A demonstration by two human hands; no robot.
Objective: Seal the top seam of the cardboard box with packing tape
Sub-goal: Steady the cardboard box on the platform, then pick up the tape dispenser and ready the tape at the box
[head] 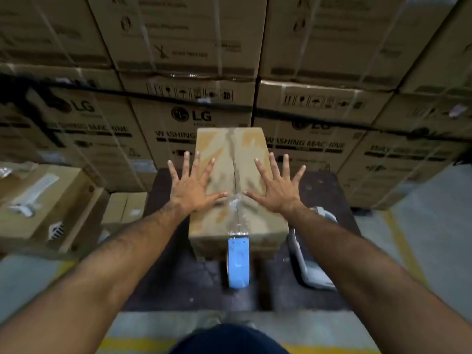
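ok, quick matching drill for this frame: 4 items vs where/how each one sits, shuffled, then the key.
Items:
1. left hand
2. right hand
3. tape dispenser
4. small cardboard box

Places/states:
A. blue, hanging at the box's near end
B. on a dark surface, top seam facing up
C. flat, fingers spread, right of the seam
D. flat, fingers spread, left of the seam

Pairs: 1-D, 2-C, 3-A, 4-B

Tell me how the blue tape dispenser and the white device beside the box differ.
The blue tape dispenser hangs against the small cardboard box's near face at the seam; the white device lies flat on the dark platform, right of the box. The dispenser looks narrower. Neither is held.
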